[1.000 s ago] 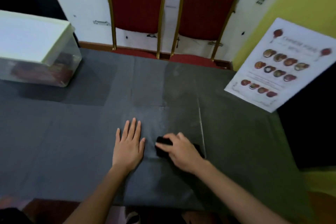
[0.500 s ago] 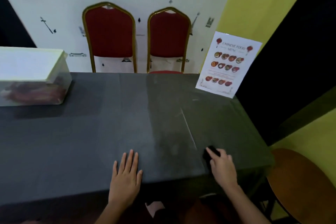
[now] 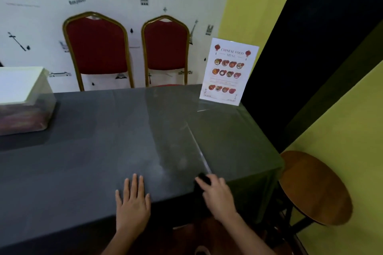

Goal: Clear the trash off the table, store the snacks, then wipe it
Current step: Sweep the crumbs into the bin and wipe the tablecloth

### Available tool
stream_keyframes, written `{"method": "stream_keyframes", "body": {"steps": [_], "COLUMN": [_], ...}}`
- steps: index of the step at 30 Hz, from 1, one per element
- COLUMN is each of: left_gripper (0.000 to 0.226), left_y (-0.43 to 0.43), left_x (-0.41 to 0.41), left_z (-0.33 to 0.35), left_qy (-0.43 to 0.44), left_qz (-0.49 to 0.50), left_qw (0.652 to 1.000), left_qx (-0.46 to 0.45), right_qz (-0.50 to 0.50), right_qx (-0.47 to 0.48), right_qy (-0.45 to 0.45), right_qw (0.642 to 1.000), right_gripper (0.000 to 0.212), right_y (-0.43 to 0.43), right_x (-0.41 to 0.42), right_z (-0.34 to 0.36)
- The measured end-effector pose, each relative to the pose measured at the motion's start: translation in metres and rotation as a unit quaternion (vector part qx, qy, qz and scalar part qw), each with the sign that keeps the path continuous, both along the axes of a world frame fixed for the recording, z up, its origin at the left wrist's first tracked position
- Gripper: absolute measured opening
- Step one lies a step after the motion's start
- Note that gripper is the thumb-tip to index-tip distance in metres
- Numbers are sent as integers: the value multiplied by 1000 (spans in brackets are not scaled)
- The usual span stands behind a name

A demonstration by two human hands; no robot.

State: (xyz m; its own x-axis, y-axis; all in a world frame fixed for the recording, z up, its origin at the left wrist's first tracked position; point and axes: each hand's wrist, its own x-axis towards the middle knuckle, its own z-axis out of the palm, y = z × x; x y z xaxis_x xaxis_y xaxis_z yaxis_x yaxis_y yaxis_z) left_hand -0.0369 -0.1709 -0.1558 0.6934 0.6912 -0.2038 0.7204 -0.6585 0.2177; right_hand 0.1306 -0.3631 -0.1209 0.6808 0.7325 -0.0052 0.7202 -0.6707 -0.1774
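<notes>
Our left hand [image 3: 132, 203] lies flat, fingers straight, on the table [image 3: 83, 151] at its near edge. Just beside it, our right hand [image 3: 219, 196] curls over a black cloth [image 3: 205, 177], gripping it at that edge. The clear lidded box [image 3: 27, 107] sits at the left edge.

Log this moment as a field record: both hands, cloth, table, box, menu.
left hand: flat on the table, fingers straight
right hand: holds the dark cloth against the table near its front edge
table: dark grey cover, faint streaks near the hands
storage box: lidded, far left on the table, reddish contents
menu card: upright at the far right corner
stage: wiping
</notes>
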Motion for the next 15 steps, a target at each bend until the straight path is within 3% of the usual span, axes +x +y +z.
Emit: {"method": "stream_keyframes", "body": {"steps": [3,5,7,9,11,15], "left_gripper": [60,64,75,80,82,84], "left_y": [3,5,5,5,7,14], "left_x": [9,16,26,37,46,59], "left_z": [-2,-3,-4,-4,-4,0], "left_qy": [9,4,-2,-5,-4,-2], "left_qz": [1,-6,-11,-16,-20,-7], "left_qw": [1000,1000,1000,1000,1000,1000], "left_qx": [-3,4,7,6,9,7], "right_qz": [-205,-281,-210,-60,76,124], "right_qx": [-35,-30,-26,-10,-27,-26], "right_qy": [23,26,20,54,77,-6], "right_qw": [978,959,977,997,994,992], "right_gripper": [47,44,46,50,50,45], "right_y": [-30,-24,4,44,76,82], "right_x": [46,58,52,28,0,20], "right_z": [9,11,11,5,3,10]}}
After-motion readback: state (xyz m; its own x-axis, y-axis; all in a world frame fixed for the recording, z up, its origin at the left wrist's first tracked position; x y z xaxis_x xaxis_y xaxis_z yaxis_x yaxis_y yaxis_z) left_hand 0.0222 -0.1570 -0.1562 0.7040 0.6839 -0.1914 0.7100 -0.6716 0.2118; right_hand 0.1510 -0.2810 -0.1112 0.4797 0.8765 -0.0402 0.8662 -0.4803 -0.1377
